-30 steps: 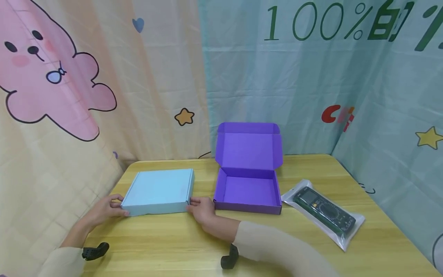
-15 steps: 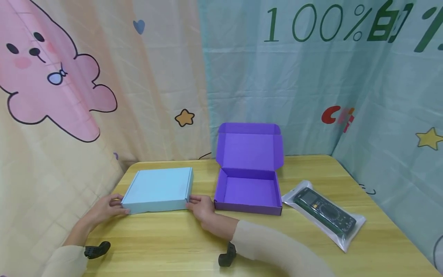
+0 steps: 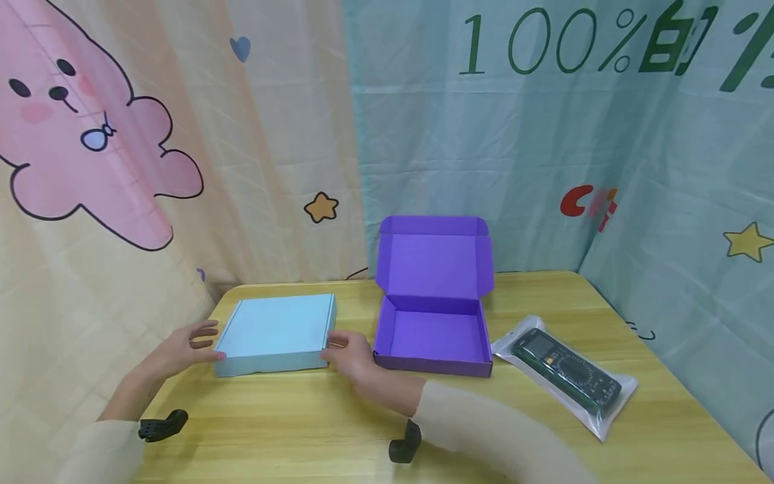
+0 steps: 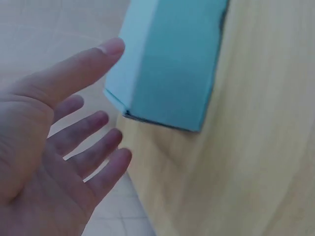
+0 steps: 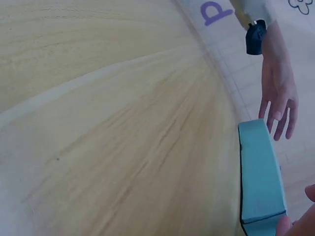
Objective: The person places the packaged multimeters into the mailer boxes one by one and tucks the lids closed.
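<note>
A closed light blue cardboard box [image 3: 275, 326] lies flat on the left part of the table. My left hand [image 3: 181, 351] is at its front left corner, fingers spread, thumb tip right at the edge. In the left wrist view, the fingers of that hand [image 4: 29, 147] are visibly apart from the box [image 4: 174, 69]. At the front right corner is my right hand [image 3: 353, 359], thumb by the front face and fingers beside the right side, a gap between them. The right wrist view shows only its thumb and a fingertip near the box's end [image 5: 261, 172].
An open purple box [image 3: 444, 333] stands with its lid raised, just right of my right hand. Farther right, a black and green multimeter [image 3: 568, 370] lies in a clear plastic bag. Printed curtains [image 3: 417, 154] enclose the wooden table [image 3: 290, 417].
Both hands have loosened from the blue box. The left fingers have lifted and spread away from its side, and the right fingers have parted from the thumb. The box stays nearly in place.
</note>
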{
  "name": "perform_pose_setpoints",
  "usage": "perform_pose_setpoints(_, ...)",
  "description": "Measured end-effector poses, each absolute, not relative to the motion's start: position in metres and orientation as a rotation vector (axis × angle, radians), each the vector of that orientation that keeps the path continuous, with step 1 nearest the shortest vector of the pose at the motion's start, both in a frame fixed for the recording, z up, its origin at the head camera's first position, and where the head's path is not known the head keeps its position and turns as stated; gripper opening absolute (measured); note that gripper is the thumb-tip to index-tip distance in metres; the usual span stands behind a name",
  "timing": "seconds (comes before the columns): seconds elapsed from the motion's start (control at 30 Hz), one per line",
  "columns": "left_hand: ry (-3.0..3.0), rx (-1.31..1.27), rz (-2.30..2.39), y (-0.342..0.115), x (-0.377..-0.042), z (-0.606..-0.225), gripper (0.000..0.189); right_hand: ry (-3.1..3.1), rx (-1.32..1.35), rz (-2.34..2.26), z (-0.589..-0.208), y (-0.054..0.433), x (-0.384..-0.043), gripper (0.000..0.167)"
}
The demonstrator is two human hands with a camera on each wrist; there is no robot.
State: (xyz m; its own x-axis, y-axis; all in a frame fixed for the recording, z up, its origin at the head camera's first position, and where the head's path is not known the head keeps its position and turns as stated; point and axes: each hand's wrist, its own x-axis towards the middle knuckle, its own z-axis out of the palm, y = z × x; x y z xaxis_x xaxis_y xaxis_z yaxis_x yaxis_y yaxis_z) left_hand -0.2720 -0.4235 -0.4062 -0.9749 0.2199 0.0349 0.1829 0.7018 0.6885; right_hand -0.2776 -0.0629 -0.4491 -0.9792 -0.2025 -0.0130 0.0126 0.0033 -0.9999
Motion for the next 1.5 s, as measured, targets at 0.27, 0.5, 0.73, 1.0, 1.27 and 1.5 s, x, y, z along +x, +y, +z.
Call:
perform_pose_setpoints(0.27, 2.963, 0.396, 1.103, -0.400, -0.278, -0.372, 0.085, 2.101, -0.382, -2.098, -0.415, -0.033, -0.290, 0.042)
perform_pose_setpoints(0.5, 3.079, 0.401, 1.117, -0.386, -0.283, -0.346, 0.083, 2.324, -0.572, -1.888, -0.393, -0.007, -0.297, 0.041)
perform_pose_setpoints(0.73, 3.144, 0.415, 1.120, -0.364, -0.294, -0.324, 0.084, 2.551, -0.722, -1.685, -0.375, 0.025, -0.304, 0.044)
perform_pose_setpoints(1.0, 3.129, 0.462, 1.164, -0.334, -0.305, -0.313, 0.081, 2.728, -0.837, -1.411, -0.358, 0.056, -0.310, 0.052)
perform_pose_setpoints(1.27, 3.157, 0.519, 1.095, -0.309, -0.315, -0.311, 0.077, 2.767, -0.862, -1.366, -0.343, 0.094, -0.316, 0.054)
perform_pose_setpoints(1.5, 3.127, 0.551, 1.129, -0.283, -0.324, -0.311, 0.073, 2.835, -0.894, -1.279, -0.336, 0.130, -0.320, 0.056)
